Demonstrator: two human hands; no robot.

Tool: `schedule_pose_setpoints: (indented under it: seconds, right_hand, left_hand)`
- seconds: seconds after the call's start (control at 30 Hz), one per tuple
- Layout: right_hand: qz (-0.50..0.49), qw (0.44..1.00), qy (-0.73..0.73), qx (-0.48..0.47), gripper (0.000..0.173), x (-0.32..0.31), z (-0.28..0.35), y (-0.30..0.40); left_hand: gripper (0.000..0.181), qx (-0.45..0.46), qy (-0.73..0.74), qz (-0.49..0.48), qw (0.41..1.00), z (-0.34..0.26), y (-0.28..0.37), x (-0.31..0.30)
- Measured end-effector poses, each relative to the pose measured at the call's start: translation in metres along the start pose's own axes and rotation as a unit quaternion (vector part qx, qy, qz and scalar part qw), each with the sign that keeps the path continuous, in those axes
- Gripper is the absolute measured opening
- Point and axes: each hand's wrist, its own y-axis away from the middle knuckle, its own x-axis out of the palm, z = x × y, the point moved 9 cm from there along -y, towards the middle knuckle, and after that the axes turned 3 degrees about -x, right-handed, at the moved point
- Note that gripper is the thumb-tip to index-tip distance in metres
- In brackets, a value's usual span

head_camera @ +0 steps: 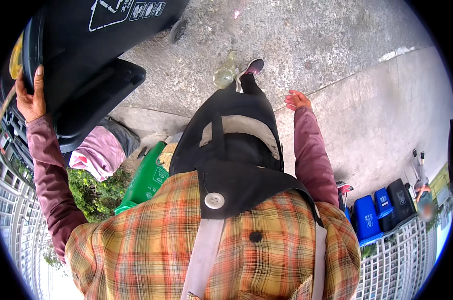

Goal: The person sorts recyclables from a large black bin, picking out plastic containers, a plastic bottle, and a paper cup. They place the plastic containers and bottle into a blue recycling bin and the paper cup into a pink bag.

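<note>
At the upper left, my left hand (32, 98) grips the rim of a large black wheeled bin (87, 41), thumb on one side and fingers on the other. The bin bears white printed symbols, and a small wheel (178, 31) shows under it. What looks like its black lid (102, 90) hangs beside the body. Something yellow (16, 58) shows at the bin's mouth; the contents are hidden. My right hand (297, 100) hangs free above the pavement, fingers loosely bent and holding nothing. A clear plastic bottle (224, 75) lies on the ground against my shoe (254, 66).
Left of me stand a green bin (146, 172), a pink cloth bundle (101, 152) with a dark bag (123, 137), and a shrub (95, 193). Blue bins (367, 217) and a black bin (400, 198) stand at right, near another person (423, 191). A seam crosses the paving.
</note>
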Motion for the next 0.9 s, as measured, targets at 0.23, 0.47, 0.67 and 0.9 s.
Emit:
schedule_pose_setpoints:
  seconds: [0.23, 0.47, 0.67, 0.9]
  right_hand:
    - [-0.021, 0.999, -0.021, -0.027, 0.021, -0.004, 0.012, 0.009]
    - [-0.036, 0.999, -0.015, 0.005, 0.020, -0.011, -0.013, 0.015]
    - [-0.040, 0.998, -0.044, 0.002, 0.020, 0.008, -0.027, 0.022]
    - [-0.071, 0.989, -0.127, -0.003, 0.020, 0.022, -0.055, 0.009]
  left_hand:
    - [0.054, 0.023, 0.004, 0.006, 1.000, 0.006, -0.004, 0.000]
    - [0.050, 0.014, 0.030, -0.002, 0.999, 0.008, -0.005, -0.001]
    - [0.050, 0.045, -0.001, 0.013, 0.999, 0.000, -0.005, 0.003]
    - [0.048, 0.044, 0.024, 0.025, 0.998, 0.001, -0.006, 0.001]
